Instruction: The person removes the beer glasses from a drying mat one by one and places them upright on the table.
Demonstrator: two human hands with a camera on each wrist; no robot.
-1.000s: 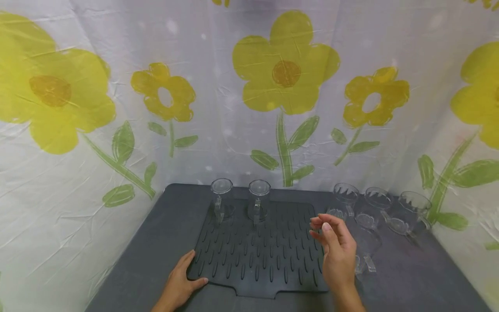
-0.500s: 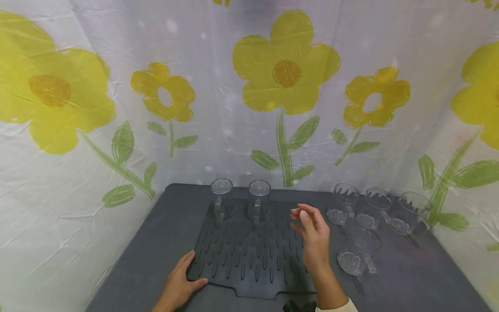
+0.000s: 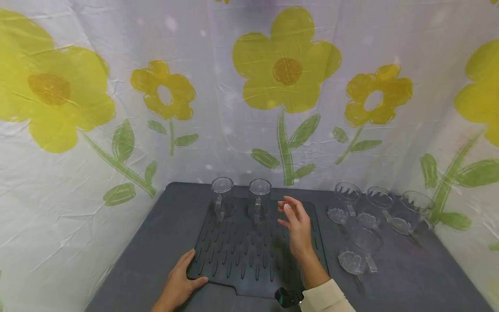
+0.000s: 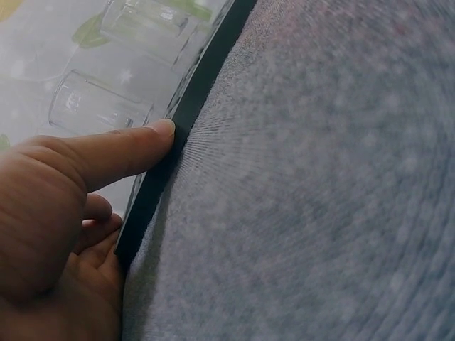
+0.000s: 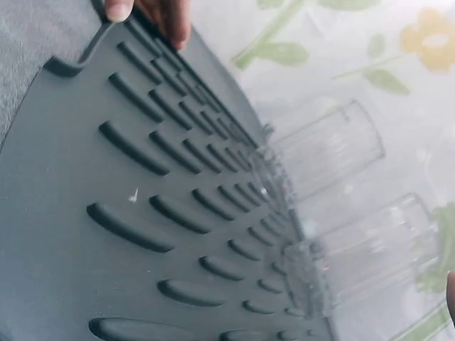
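My left hand (image 3: 179, 280) holds the front left corner of a dark ribbed drying mat (image 3: 249, 289). Its thumb lies along the front edge and its fingers along the left side. Over the right part of the mat hovers my right hand (image 3: 297, 229), fingers loosely bent and nothing between them. At the mat's back left stand two clear glass mugs, one at the left (image 3: 222, 199) and one nearer the right hand (image 3: 259, 200). Both appear upside down, handles toward me. In the right wrist view the same mugs (image 5: 330, 145) rise from the mat's far edge.
Several more clear mugs stand to the right of the mat: a row (image 3: 380, 210) along the back and a single mug (image 3: 358, 255) nearer me. A dark grey table (image 3: 144, 242) carries everything. A flowered curtain (image 3: 218, 130) rises behind and at both sides.
From the right side, by the nearest mug, my right hand has moved left and away from me, over the mat. My left hand and the mugs have stayed put.
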